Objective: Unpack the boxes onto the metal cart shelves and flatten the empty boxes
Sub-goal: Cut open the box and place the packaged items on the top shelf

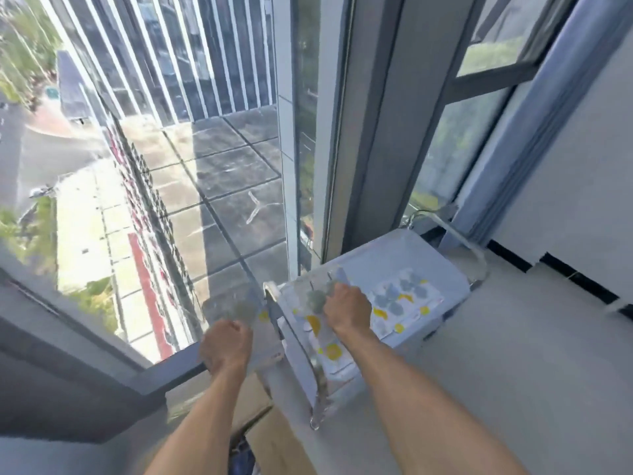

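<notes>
Floor-to-ceiling window (144, 186) at left, metal cart (445, 269) beside it. Right hand (347, 310) grasps patterned packet (320, 296) over top shelf; left hand (224, 347) clutches second packet (236, 311). Open cardboard box (270, 437) near. Packets look light, floppy, slick; hold edges.

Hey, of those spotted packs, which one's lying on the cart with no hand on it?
The spotted pack at the far end of the cart's top shelf. The left hand and right hand each grip one of the nearer ones.

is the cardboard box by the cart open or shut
Open: the cardboard box shows raised flaps with a dark gap between them, beside the cart. Its contents cannot be told.
</notes>
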